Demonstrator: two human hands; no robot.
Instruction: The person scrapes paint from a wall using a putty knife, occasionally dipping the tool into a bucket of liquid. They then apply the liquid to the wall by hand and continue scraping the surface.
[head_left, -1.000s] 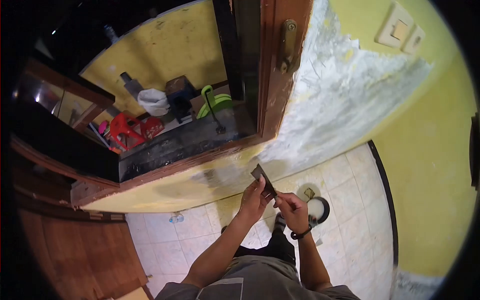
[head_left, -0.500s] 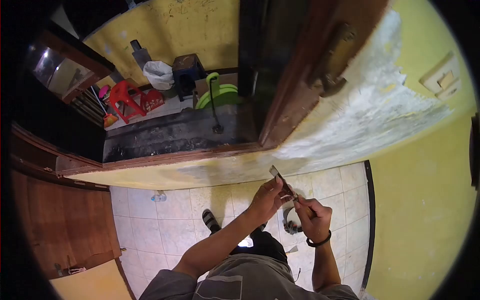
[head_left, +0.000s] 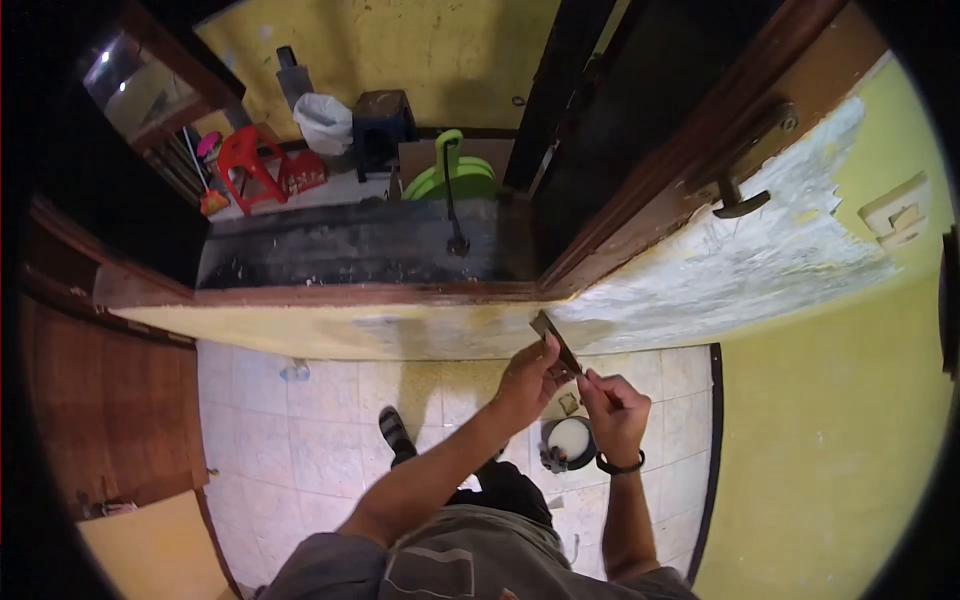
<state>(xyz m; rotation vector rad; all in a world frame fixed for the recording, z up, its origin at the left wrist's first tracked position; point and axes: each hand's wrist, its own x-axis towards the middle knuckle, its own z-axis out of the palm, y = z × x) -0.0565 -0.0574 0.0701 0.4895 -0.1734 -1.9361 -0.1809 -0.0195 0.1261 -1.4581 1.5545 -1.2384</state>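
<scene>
A putty knife [head_left: 558, 342] with a flat, dark blade slants between my hands, close to the lower wall below the window ledge. My left hand [head_left: 527, 382] grips it along the blade, thumb on top. At its lower end the curled fingers of my right hand [head_left: 616, 408] close on it; the handle is hidden in that hand. Beneath my right hand, on the floor, stands a dark bucket [head_left: 575, 463] holding white paste. A small square piece [head_left: 569, 403] lies just beyond the bucket.
White patchy filler [head_left: 730, 260] covers the wall by the door handle [head_left: 742, 200] and switch [head_left: 897, 212]. A dark ledge [head_left: 330, 250] juts out ahead. Beyond it are a red stool [head_left: 247, 165] and a green basin [head_left: 465, 182]. A plastic bottle [head_left: 295, 372] lies on the tiles.
The view has shifted, bringing more of the bucket into sight. My right hand has turned and its fingers have drawn in at the knife's lower end; the handle seen before is now hidden.
</scene>
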